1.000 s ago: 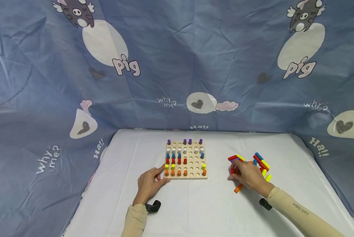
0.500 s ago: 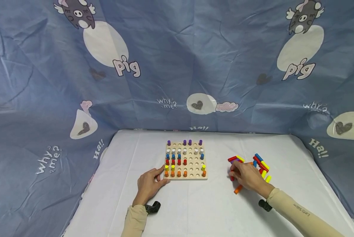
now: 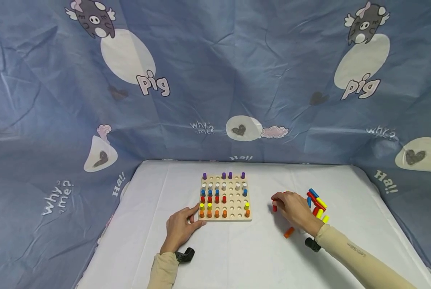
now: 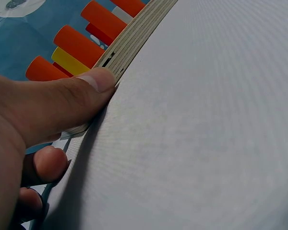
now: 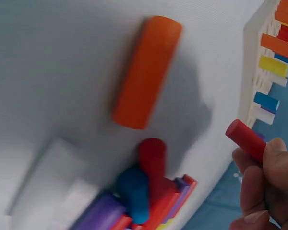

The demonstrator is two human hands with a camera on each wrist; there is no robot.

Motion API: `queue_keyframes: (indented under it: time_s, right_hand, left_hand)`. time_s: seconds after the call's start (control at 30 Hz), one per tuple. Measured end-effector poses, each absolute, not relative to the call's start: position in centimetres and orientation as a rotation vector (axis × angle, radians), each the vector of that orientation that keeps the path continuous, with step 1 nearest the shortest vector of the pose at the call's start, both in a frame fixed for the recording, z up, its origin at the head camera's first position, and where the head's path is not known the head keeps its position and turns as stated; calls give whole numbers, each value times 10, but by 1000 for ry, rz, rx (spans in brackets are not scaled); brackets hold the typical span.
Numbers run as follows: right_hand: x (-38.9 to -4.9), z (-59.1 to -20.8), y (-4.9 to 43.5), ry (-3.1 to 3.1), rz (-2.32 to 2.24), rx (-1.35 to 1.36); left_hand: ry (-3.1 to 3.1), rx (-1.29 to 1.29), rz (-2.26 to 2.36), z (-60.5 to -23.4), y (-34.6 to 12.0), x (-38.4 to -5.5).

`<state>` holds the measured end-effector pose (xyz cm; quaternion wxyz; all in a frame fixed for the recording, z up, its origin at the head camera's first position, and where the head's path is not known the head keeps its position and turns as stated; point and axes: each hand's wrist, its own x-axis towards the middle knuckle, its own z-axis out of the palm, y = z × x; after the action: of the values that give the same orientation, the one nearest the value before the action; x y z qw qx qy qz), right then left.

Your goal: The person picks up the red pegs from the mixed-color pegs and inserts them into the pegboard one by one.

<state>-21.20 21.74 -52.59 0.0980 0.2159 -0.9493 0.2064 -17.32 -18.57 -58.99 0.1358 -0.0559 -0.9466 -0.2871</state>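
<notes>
- The right hand (image 3: 295, 208) has its grip closed on a red cylindrical peg (image 5: 246, 141), pinched near one end between thumb and fingers; the other end sticks out free.
- This red peg is between the loose pegs and the pegboard, well apart from the board's right edge.
- The left hand (image 3: 181, 224) has its grip on the near left corner of a square, pale wooden pegboard (image 3: 226, 220), with the thumb (image 4: 93, 88) pressed to the near edge and a finger along the left edge.
- The pegboard lies flat on the white cloth-covered tabletop (image 3: 230, 257), with coloured pegs upright in rows: purple at the far side, then white, blue, red, yellow, and orange nearest the person.
- Bare holes show between the standing pegs, mostly towards the board's right half.
- A loose orange cylindrical peg (image 3: 289, 232) lies just beside the right hand, on its near side.
- More loose pegs lie heaped beneath and beside that hand, among them a blue one (image 5: 133, 194) and a purple one (image 5: 100, 213); the hand partly hides them in the head view.
- Blue patterned fabric (image 3: 215, 80) hangs behind the tabletop.
</notes>
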Motion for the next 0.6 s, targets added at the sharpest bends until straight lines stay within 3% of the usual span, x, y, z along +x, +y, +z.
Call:
queue_keyframes:
  time_s: [0.6]
  right_hand:
    - [-231,-511,181,-2722,592,685]
  left_hand:
    - [-2733,-172,-826,-590,-187,-173]
